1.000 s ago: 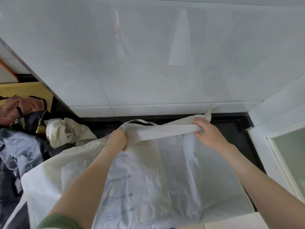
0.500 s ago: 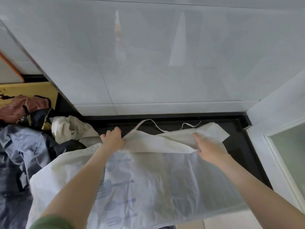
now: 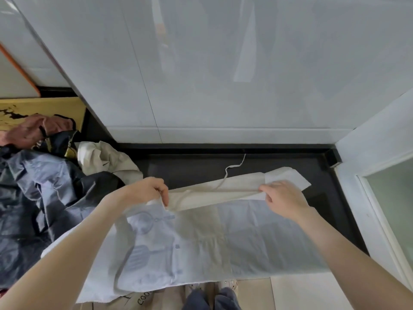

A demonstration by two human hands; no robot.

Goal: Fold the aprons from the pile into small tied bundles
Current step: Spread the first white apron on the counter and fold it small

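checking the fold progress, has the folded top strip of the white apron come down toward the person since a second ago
Yes. The folded strip was lifted near the countertop's back ledge; now it lies lower and flatter, with bare dark counter between, held by the left hand and right hand.

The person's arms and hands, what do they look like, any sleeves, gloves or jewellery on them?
Both forearms are bare. The left hand and right hand wear no gloves, and no rings, watch or bracelet show. No sleeve is visible on either arm in this view. Below, dark trousers and a light shoe show.

white apron [image 3: 223, 238], spread flat, top folded
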